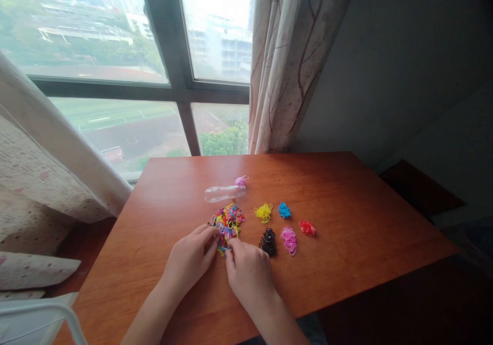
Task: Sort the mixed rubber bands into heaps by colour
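A mixed pile of small colourful rubber bands (230, 216) lies on the wooden table in front of me. At its left edge, my left hand (191, 255) has its fingers curled together; what they pinch is too small to make out. My right hand (249, 268) reaches the pile's lower right side, thumb and forefinger closed at a rubber band. Right of the mixed pile are single-colour heaps: yellow bands (263, 212), blue bands (284, 210), black bands (268, 242), pink bands (288, 241) and red bands (307, 228). The black heap is nearest to my right hand.
Behind the mixed pile, a clear plastic bottle (223, 193) lies on its side, with a pink cap (241, 180) by its mouth. The table (346, 196) meets a window (154, 93) at the back. Curtains (285, 68) hang on both sides. A white rail (42, 311) stands at lower left.
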`<state>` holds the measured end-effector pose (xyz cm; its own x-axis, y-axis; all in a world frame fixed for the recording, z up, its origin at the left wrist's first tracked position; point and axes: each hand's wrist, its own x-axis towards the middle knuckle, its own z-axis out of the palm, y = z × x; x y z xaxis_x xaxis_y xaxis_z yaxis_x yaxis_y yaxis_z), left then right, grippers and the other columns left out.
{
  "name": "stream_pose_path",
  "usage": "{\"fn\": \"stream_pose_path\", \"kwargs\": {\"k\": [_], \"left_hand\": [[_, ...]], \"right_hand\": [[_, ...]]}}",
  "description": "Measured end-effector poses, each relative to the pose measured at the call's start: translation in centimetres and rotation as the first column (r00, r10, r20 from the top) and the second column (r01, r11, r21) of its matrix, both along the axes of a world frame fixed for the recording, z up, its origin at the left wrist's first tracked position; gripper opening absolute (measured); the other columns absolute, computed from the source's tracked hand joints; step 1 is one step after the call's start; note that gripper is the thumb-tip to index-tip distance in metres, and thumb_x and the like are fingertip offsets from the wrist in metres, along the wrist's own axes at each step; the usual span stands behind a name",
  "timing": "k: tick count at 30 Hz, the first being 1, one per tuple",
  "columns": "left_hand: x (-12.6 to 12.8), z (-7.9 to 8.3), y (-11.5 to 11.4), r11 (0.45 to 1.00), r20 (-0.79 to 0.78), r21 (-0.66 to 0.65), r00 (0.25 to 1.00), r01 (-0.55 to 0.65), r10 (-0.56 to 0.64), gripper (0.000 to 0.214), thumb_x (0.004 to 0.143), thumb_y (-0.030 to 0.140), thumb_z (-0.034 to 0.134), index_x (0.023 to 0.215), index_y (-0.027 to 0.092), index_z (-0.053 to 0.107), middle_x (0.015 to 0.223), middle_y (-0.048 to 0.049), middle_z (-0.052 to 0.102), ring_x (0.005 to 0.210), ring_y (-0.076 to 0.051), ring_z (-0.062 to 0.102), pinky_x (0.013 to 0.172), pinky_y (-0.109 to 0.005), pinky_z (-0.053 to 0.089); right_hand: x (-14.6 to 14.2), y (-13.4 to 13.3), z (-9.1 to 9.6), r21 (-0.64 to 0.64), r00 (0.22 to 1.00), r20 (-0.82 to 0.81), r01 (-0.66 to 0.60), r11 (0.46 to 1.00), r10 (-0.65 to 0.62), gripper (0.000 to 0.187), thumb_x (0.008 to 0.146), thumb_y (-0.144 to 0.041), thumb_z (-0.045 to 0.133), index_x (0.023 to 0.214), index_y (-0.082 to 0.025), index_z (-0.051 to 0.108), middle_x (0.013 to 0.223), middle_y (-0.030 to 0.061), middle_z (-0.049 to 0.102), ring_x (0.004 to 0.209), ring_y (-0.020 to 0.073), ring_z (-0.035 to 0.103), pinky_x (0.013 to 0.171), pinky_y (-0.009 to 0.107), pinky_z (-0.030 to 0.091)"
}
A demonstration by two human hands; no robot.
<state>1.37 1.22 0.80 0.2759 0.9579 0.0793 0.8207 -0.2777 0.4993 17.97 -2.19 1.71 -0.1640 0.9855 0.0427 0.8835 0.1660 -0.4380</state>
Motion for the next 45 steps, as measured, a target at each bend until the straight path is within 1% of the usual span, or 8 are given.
{"fn": "stream_pose_path", "kwargs": {"k": [6,13,16,23,30,34,40,45], "left_hand": [[0.0,-0.3,0.1,1.000,0.002,-0.002,1.000,0.011,-0.011,0.020,0.094,0.027,0.045,0.098,0.023,0.064,0.096,-0.0029,0.069,0.082,-0.018,0.067,0.069,-0.026,0.047],[0.0,-0.2,0.1,1.000,-0.010,-0.022,1.000,0.018,-0.018,0.020,0.094,0.028,0.045,0.098,0.024,0.064,0.097,-0.0027,0.068,0.082,-0.018,0.067,0.070,-0.027,0.047],[0.0,-0.1,0.2,0.999,-0.009,-0.026,1.000,0.020,-0.020,0.020,0.094,0.028,0.045,0.099,0.024,0.064,0.099,-0.0029,0.068,0.084,-0.018,0.067,0.071,-0.027,0.047],[-0.2,-0.4,0.2,1.000,0.006,-0.016,1.000,0.015,-0.015,0.018,0.094,0.025,0.047,0.097,0.024,0.064,0.096,-0.0022,0.068,0.082,-0.017,0.067,0.070,-0.025,0.046],[-0.1,-0.4,0.2,0.999,0.000,-0.027,1.000,0.020,-0.020,0.016,0.094,0.026,0.047,0.096,0.024,0.063,0.095,-0.0016,0.068,0.082,-0.017,0.066,0.069,-0.025,0.045],[-0.1,-0.3,0.2,0.999,-0.004,-0.035,1.000,0.017,-0.017,0.017,0.094,0.026,0.046,0.096,0.025,0.063,0.096,-0.0014,0.068,0.082,-0.017,0.066,0.070,-0.025,0.045],[0.0,-0.1,0.2,0.999,-0.015,-0.049,1.000,0.010,-0.011,0.018,0.093,0.027,0.046,0.097,0.026,0.064,0.098,-0.0013,0.068,0.083,-0.018,0.067,0.071,-0.026,0.046],[0.1,0.2,0.1,0.999,-0.033,-0.043,0.999,0.004,-0.005,0.020,0.094,0.029,0.045,0.096,0.026,0.065,0.098,-0.0017,0.068,0.083,-0.018,0.067,0.070,-0.025,0.047]], "right_hand": [[0.0,0.0,-0.4,-0.049,1.000,-0.001,-0.004,0.999,0.004,0.011,0.091,-0.016,0.059,0.099,-0.023,0.061,0.085,0.0028,0.072,0.077,0.0202,0.069,0.060,0.025,0.035],[0.6,-0.5,0.2,-0.031,1.000,-0.004,0.021,0.999,-0.021,0.020,0.093,-0.014,0.057,0.110,-0.023,0.061,0.089,0.0040,0.073,0.080,0.0207,0.070,0.063,0.025,0.038],[0.7,-0.6,0.1,-0.015,1.000,-0.003,0.019,1.000,-0.019,0.022,0.092,-0.014,0.057,0.112,-0.022,0.060,0.089,0.0043,0.073,0.079,0.0210,0.070,0.063,0.026,0.038],[0.5,-0.2,-1.0,0.031,0.997,-0.019,-0.077,0.997,0.077,0.022,0.090,-0.013,0.059,0.110,-0.023,0.061,0.083,0.0016,0.072,0.074,0.0194,0.068,0.058,0.025,0.035],[0.4,0.0,-1.5,0.013,0.997,-0.038,-0.061,0.998,0.061,0.012,0.091,-0.013,0.058,0.098,-0.022,0.061,0.083,0.0019,0.072,0.074,0.0178,0.068,0.059,0.024,0.033],[0.4,0.1,-1.6,0.009,0.996,-0.066,-0.051,0.999,0.052,0.010,0.090,-0.014,0.058,0.095,-0.023,0.060,0.082,0.0010,0.071,0.073,0.0179,0.067,0.059,0.025,0.031],[0.7,-0.1,-1.7,0.059,0.985,-0.163,-0.045,0.997,0.054,0.011,0.087,-0.014,0.057,0.090,-0.024,0.060,0.075,-0.0022,0.068,0.068,0.0159,0.064,0.059,0.026,0.029],[0.7,-0.3,-1.7,0.100,0.967,-0.250,-0.019,0.995,0.043,0.014,0.084,-0.013,0.053,0.090,-0.023,0.061,0.072,-0.0024,0.065,0.063,0.0139,0.060,0.061,0.024,0.031]]}}
